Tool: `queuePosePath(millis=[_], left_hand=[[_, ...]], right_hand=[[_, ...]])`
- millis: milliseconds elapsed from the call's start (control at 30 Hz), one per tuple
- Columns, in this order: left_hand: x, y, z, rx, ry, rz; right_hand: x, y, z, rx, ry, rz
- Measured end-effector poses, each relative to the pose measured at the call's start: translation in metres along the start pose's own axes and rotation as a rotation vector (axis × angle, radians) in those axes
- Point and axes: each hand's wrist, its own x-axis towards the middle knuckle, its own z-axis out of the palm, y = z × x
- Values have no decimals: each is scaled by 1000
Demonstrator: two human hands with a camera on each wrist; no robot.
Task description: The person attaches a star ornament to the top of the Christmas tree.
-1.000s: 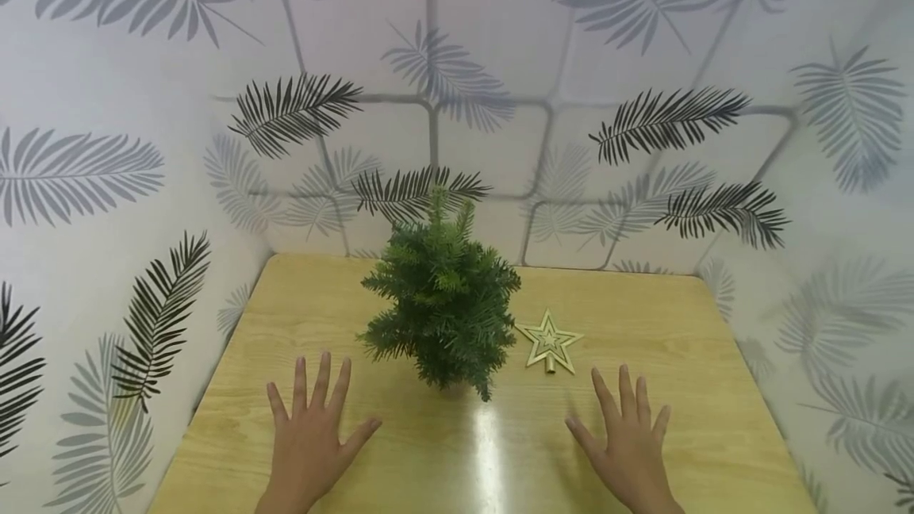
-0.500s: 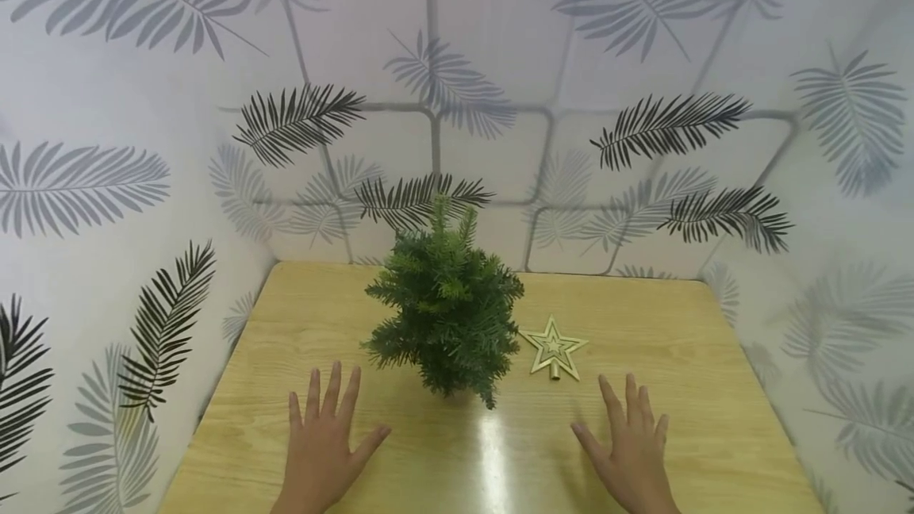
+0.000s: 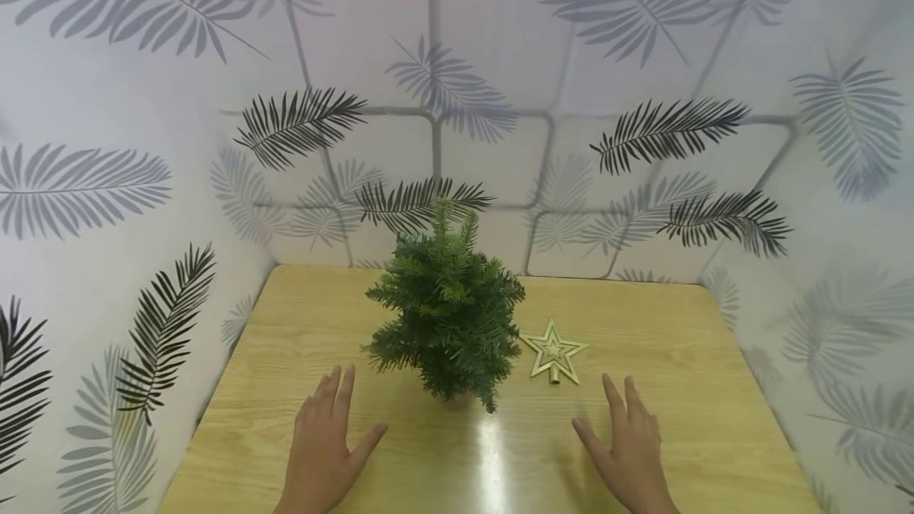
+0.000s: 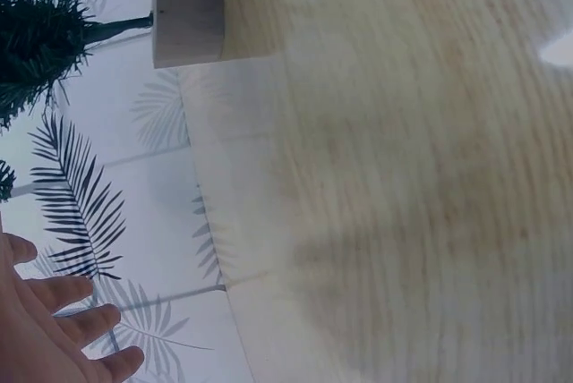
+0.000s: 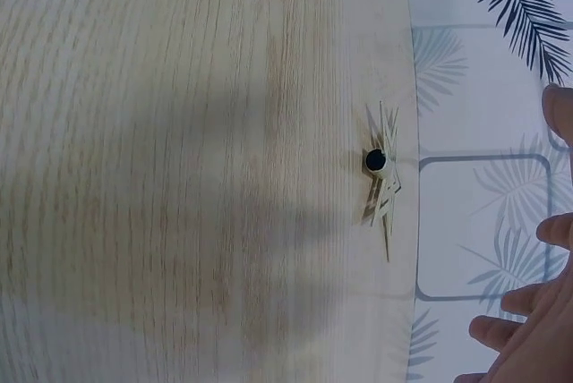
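A small artificial Christmas tree (image 3: 450,308) stands upright near the middle of the table. Its round wooden base (image 4: 188,21) shows in the left wrist view, with a thin green trunk above it. To the right of the tree lies a gold star tree topper (image 3: 553,351), its hollow socket (image 5: 376,160) facing the right wrist camera. My left hand (image 3: 321,443) is held in front of the tree on the left, fingers extended and thumb apart, holding nothing. My right hand (image 3: 628,446) is nearest the star, in front and to its right, with fingers extended and nothing in it.
The light wooden table (image 3: 286,316) reaches back to a wall (image 3: 493,157) patterned with grey and black leaves. Similar walls flank it on the left and right. A bright light reflection runs along the table top in front of the tree.
Both hands have turned slightly, their fingers drawing closer together. The left hand sits a little further right in the view than a second ago. Tree and star stay put on the table.
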Motion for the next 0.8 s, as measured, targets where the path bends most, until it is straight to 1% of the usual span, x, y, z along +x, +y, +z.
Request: queuePosePath(millis=[100, 167, 233, 333, 400, 467, 600, 700, 800], left_hand=[[4, 1, -4, -46, 33, 13], [6, 3, -5, -84, 30, 7], [7, 8, -6, -139, 10, -18], [7, 15, -6, -217, -31, -77], [7, 20, -7, -259, -46, -109], [8, 24, -8, -283, -43, -123], [10, 31, -13, -305, -22, -130], [12, 33, -17, -312, -11, -139], [14, 33, -21, -329, 1, -148]], right_hand=[[1, 1, 2, -3, 2, 2], [1, 1, 2, -11, 6, 3], [-1, 0, 2, -16, 4, 7], [-4, -2, 2, -13, -24, 17], [-5, -4, 4, -15, -43, 18], [-5, -5, 5, -15, -51, 17], [-3, -5, 8, -18, -41, 16], [-1, -5, 9, -14, -35, 21], [3, -7, 10, 12, -27, 21]])
